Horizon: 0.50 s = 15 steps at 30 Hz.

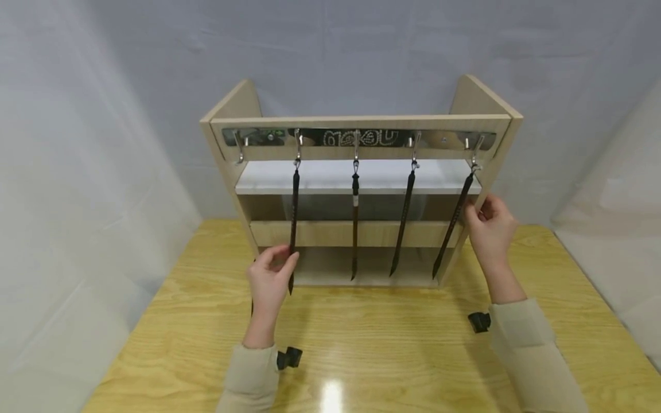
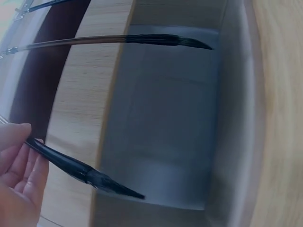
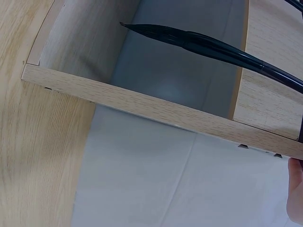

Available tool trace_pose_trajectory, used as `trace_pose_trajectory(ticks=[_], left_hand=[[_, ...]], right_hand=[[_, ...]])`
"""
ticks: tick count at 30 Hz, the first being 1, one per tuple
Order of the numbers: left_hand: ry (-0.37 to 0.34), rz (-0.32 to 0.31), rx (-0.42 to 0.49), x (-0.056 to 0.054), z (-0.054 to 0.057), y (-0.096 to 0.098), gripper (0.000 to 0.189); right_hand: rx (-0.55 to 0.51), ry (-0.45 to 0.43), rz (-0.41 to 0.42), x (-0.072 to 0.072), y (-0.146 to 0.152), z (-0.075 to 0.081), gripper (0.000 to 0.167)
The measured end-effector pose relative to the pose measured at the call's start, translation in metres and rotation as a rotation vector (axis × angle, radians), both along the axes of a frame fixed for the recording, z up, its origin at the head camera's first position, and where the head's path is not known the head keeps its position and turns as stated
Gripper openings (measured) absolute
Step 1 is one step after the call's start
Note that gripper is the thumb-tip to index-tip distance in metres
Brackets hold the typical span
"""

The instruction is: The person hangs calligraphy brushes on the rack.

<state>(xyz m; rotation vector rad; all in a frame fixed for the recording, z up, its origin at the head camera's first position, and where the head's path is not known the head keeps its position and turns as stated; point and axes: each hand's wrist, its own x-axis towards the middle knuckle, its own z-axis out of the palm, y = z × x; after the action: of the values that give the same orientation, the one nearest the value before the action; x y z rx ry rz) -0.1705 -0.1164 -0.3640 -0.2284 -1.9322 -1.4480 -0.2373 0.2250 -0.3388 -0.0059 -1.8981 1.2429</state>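
A pale wooden desktop shelf (image 1: 361, 121) has a metal strip with hooks (image 1: 356, 143) along its upper front. Several dark calligraphy brushes hang there by loops, tips down. My left hand (image 1: 268, 281) pinches the lower handle of the leftmost hanging brush (image 1: 295, 206) between thumb and fingers; its black tip (image 2: 116, 185) points past the hand in the left wrist view. Over at the right, my right hand (image 1: 493, 235) grips the front edge of the shelf's side panel (image 3: 156, 106), beside the rightmost brush (image 1: 454, 226). The right wrist view catches only part of that hand.
Between the outer brushes hang a brush with a white band (image 1: 355, 229) and a plain dark one (image 1: 404, 223). The shelf stands on a yellow wood-grain table (image 1: 361, 344). Pale sheets (image 1: 351, 51) hang behind and at both sides. Each sleeve cuff has a small black device (image 1: 479, 322).
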Motion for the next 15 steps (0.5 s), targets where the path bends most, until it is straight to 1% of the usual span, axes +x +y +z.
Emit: trace_pose_trajectory(ticks=[2,4,6,9,15], left_hand=[[-0.031,-0.042,0.052,0.001,0.002,0.002,0.016],[-0.076,-0.085,0.113,-0.002,-0.002,0.001,0.018],[-0.124,-0.115,0.169,-0.006,-0.005,0.001,0.02],[-0.169,-0.122,0.202,-0.011,-0.007,0.003,0.02],[-0.2,-0.163,0.279,-0.02,-0.009,0.008,0.019]], right_hand=[[0.0,0.0,-0.003,0.0,0.0,0.0,0.021],[0.0,-0.001,-0.006,0.0,-0.001,0.0,0.02],[0.007,-0.001,-0.01,0.001,-0.001,0.001,0.02],[0.009,-0.002,-0.012,0.001,-0.001,0.001,0.019],[0.002,0.003,-0.014,0.0,-0.001,0.0,0.019]])
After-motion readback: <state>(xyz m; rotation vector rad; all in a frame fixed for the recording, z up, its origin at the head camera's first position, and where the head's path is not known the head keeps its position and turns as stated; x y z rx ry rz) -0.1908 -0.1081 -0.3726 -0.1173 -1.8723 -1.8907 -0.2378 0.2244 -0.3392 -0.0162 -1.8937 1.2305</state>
